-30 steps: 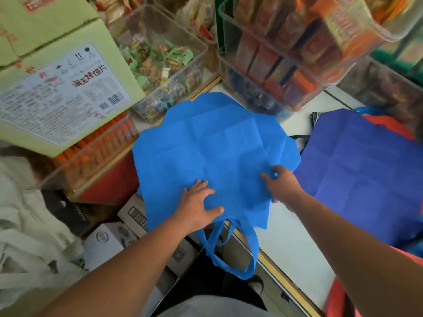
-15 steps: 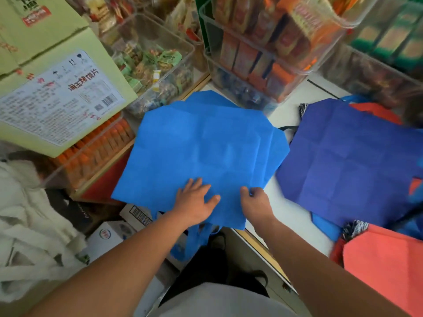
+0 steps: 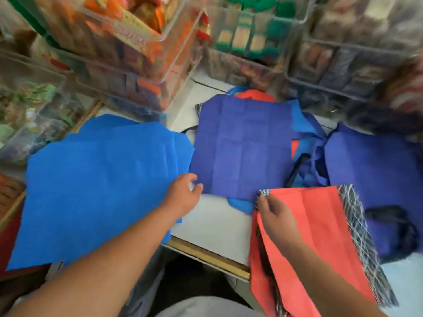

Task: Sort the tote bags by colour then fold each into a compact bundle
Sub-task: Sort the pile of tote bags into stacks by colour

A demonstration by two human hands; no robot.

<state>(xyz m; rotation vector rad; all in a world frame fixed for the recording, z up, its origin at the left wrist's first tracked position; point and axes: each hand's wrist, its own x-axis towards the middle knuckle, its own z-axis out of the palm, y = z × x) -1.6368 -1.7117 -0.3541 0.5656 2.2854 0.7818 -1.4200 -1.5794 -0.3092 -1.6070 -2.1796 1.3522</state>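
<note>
A bright blue tote bag [image 3: 98, 179] lies spread flat at the left, hanging over the table edge. My left hand [image 3: 184, 194] hovers at its right edge with fingers apart, close to the corner of a dark blue tote bag [image 3: 242, 145] lying flat in the middle. My right hand [image 3: 274, 213] pinches the top left corner of a coral red tote bag [image 3: 320, 236] at the front right. A black-and-white patterned bag [image 3: 357, 216] lies under the red one. More dark blue bags [image 3: 370, 161] are bunched at the right.
Clear plastic bins [image 3: 128, 72] full of packaged snacks line the back and left of the white table [image 3: 215, 223]. More bins [image 3: 343, 65] stand at the back right. A wooden strip [image 3: 206, 255] runs along the table's front edge.
Both hands let go of the bright blue bag. The view swung right; my right hand moved over and took the corner of the coral red bag, my left hand shifted toward the dark blue one.
</note>
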